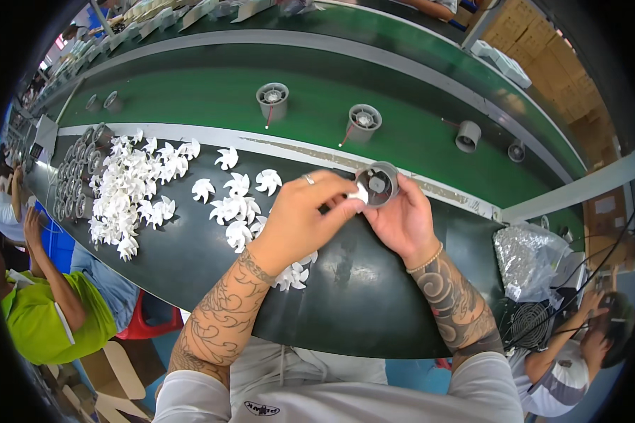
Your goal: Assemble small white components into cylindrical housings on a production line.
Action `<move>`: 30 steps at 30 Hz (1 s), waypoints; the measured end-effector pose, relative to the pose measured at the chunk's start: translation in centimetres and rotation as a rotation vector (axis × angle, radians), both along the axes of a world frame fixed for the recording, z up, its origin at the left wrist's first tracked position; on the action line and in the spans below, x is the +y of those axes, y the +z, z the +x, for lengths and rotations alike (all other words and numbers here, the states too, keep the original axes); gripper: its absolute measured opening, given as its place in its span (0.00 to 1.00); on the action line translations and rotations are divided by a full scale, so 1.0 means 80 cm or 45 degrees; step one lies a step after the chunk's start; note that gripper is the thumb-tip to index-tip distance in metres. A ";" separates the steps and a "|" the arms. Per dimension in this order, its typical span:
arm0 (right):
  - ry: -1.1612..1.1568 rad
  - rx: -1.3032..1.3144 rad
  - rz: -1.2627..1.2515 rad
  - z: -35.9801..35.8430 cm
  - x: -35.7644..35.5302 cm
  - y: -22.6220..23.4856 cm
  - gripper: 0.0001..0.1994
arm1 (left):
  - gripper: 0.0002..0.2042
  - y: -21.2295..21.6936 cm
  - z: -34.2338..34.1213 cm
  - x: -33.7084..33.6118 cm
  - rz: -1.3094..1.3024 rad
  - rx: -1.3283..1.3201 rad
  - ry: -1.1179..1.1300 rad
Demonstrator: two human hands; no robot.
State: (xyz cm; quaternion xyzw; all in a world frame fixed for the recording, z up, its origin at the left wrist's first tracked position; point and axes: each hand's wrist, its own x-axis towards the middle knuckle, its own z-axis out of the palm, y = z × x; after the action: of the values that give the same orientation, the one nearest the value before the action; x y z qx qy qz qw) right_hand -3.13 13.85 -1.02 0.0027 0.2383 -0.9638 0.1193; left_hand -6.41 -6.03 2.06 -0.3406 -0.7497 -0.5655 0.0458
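My right hand (407, 220) is wrapped round a grey cylindrical fan housing (386, 172), its open end tilted up toward me and a dark hub showing inside. At the rim of that housing, my left hand (305, 215) pinches a small white fan impeller (360, 192), mostly covered by the fingers. Several loose white impellers (236, 208) lie on the dark table beside my left hand, some partly under the wrist. Farther left spreads a large heap of white impellers (129, 180).
Grey fan housings (74, 176) stand in rows at the table's left end. Beyond a pale rail runs a green conveyor belt (317, 77) carrying several housings (364, 121) with red wires. A clear plastic bag (528, 257) lies at right. Co-workers sit on both sides.
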 end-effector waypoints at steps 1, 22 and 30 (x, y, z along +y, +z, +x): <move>-0.007 -0.008 -0.016 0.000 0.000 -0.001 0.20 | 0.11 -0.004 -0.001 0.001 0.096 -0.061 0.054; -0.005 0.079 0.335 0.004 -0.011 0.007 0.18 | 0.12 -0.020 -0.002 0.010 -0.086 -0.316 0.307; 0.003 0.001 0.271 0.003 -0.003 0.003 0.18 | 0.07 -0.002 0.003 0.007 0.162 -0.422 0.139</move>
State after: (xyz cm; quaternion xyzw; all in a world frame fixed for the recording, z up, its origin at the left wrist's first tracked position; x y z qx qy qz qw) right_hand -2.86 13.58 -0.80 0.0147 0.3394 -0.9329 0.1194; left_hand -6.21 -5.49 1.89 -0.1979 -0.7271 -0.6568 -0.0261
